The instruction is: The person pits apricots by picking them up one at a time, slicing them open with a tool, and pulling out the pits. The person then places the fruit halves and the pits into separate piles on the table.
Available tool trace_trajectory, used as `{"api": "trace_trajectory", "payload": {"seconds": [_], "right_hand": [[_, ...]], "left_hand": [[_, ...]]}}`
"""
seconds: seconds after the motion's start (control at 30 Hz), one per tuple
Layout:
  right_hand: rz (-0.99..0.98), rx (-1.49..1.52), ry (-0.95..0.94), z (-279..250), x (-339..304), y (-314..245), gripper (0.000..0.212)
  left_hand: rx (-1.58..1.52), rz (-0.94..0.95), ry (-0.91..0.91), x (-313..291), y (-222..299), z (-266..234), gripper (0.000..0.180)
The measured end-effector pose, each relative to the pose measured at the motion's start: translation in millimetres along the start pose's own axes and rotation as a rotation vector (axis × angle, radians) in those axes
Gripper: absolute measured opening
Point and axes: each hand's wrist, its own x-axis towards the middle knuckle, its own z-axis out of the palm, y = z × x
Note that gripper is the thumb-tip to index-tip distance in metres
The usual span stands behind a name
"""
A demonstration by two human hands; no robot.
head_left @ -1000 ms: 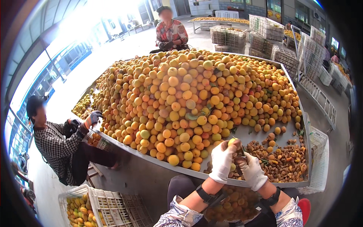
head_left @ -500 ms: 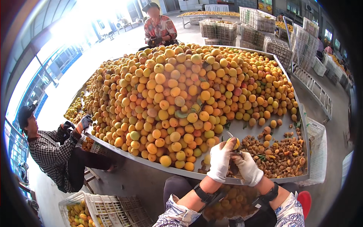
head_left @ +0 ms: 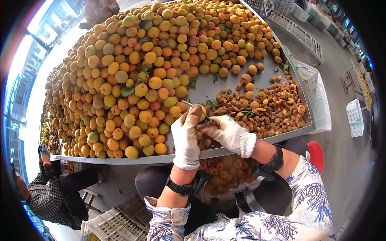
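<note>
My left hand [head_left: 188,134], in a white glove with soiled fingertips, is closed around a yellow apricot [head_left: 203,113], mostly hidden by the fingers. From beside its thumb a thin metal blade [head_left: 187,103] sticks out, which looks like part of a small knife. My gloved right hand [head_left: 229,134] is closed just right of the fruit, apparently on the knife's dark handle; the grip is largely covered. Both hands are above the near rim of a metal table [head_left: 201,90]. A big heap of apricots [head_left: 120,88] lies left of them, and brown pits [head_left: 261,110] are spread to the right.
Below the table edge, between my knees, a container holds apricot pieces [head_left: 229,172]. White plastic crates stand at lower left [head_left: 116,225] and beyond the table's right edge [head_left: 315,94]. A co-worker in a checked shirt [head_left: 56,201] sits at left; another person [head_left: 100,10] is across the table.
The view has swung right and down, so the table and heap appear shifted left and upward. My hands stay together on the apricot and knife.
</note>
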Motion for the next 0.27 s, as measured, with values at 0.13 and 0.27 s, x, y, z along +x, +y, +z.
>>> {"api": "trace_trajectory", "payload": {"seconds": [0.13, 0.27], "right_hand": [[0.321, 0.551, -0.159, 6, -8, -5, 0.036], [0.424, 0.64, -0.302, 1, -12, -9, 0.041]], "left_hand": [[-0.042, -0.098, 0.02, -1, -11, -11, 0.035], [-0.196, -0.125, -0.115, -10, 3, -8, 0.032]]}}
